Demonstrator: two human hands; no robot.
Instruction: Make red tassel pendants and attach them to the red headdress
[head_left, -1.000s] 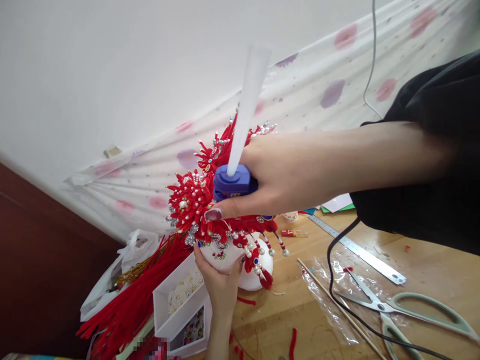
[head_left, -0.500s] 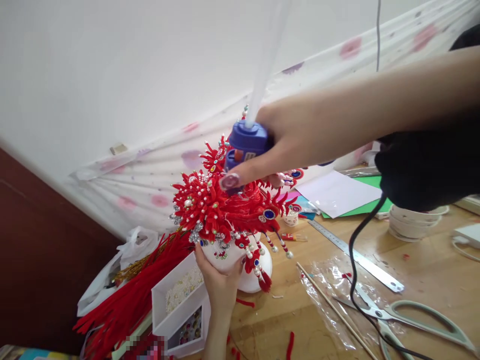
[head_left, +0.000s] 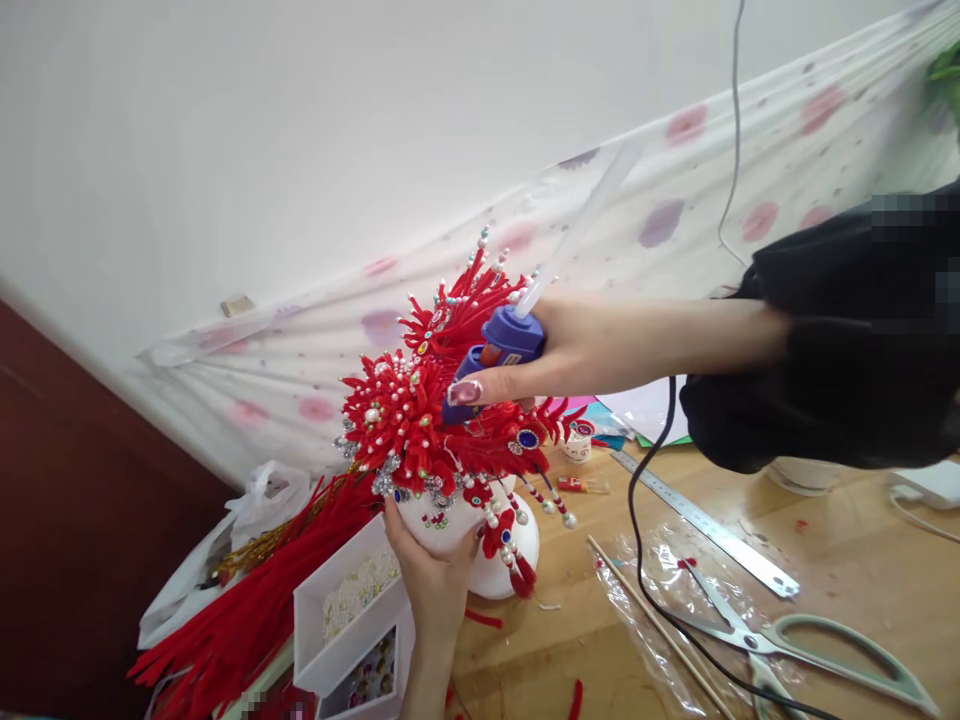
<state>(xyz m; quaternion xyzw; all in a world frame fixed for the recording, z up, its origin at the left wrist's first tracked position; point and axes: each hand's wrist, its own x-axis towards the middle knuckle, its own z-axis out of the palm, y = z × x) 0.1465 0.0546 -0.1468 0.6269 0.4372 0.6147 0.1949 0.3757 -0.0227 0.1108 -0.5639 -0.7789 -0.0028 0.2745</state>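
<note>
A blue glue gun (head_left: 514, 338) with a long clear glue stick (head_left: 577, 225) rising from its back is gripped in my right hand (head_left: 540, 365). Its nozzle end is hidden among the red tufts of a beaded headdress (head_left: 405, 410). The headdress carries pearls, blue gems and hanging tassels, and sits on a white foam head (head_left: 435, 525) with a round base. From below, my left hand (head_left: 431, 570) wraps its fingers around the lower part of this head and steadies it. Some of the left fingers are out of sight behind it.
White boxes (head_left: 311, 625) of beads and gems stand left of my left forearm, beside red pipe cleaners (head_left: 247, 590). To the right lie scissors (head_left: 750, 642), a steel ruler (head_left: 712, 530), a wooden stick (head_left: 660, 630) and clear plastic wrap. The black cord (head_left: 637, 530) loops over the table.
My right hand has lowered the glue gun down onto the headdress, and the glue stick now leans to the right. My left hand keeps its hold on the foam head.
</note>
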